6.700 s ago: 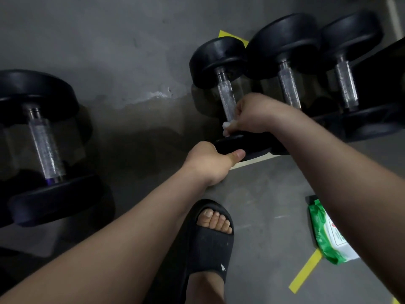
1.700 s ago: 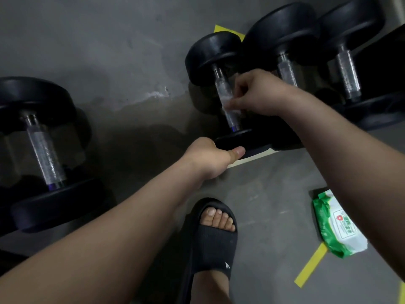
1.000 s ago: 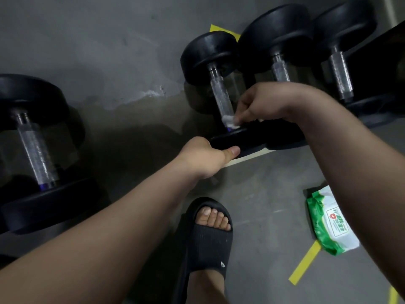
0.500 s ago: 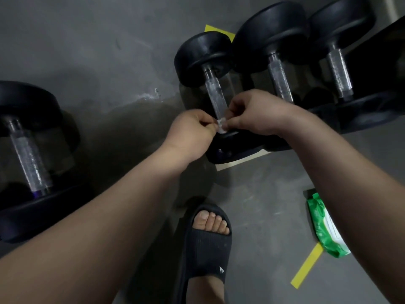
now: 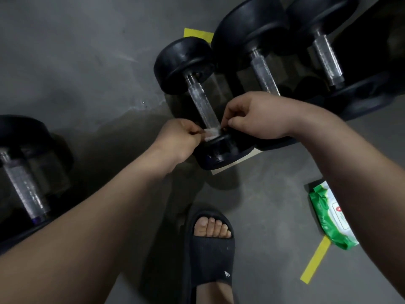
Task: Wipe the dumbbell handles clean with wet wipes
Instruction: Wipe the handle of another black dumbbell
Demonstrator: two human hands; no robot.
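Observation:
A small black dumbbell with a shiny knurled handle (image 5: 200, 99) lies on the grey floor at centre. A white wet wipe (image 5: 211, 134) is wrapped round the handle's near end, just above the near weight head (image 5: 221, 152). My left hand (image 5: 178, 138) pinches the wipe's left end. My right hand (image 5: 256, 116) pinches its right end. The wipe stretches between the two hands across the handle.
Two larger black dumbbells (image 5: 264, 71) (image 5: 327, 60) lie to the right of the small one. Another big dumbbell (image 5: 24, 183) sits at the left. A green pack of wet wipes (image 5: 328, 218) lies on the floor at right. My foot in a black slide sandal (image 5: 210, 244) stands below. Yellow tape strips (image 5: 315, 260) mark the floor.
My left hand left the near weight head and came up to take the wipe's left end. My right hand stopped sliding along the handle and now holds the wipe at its near end.

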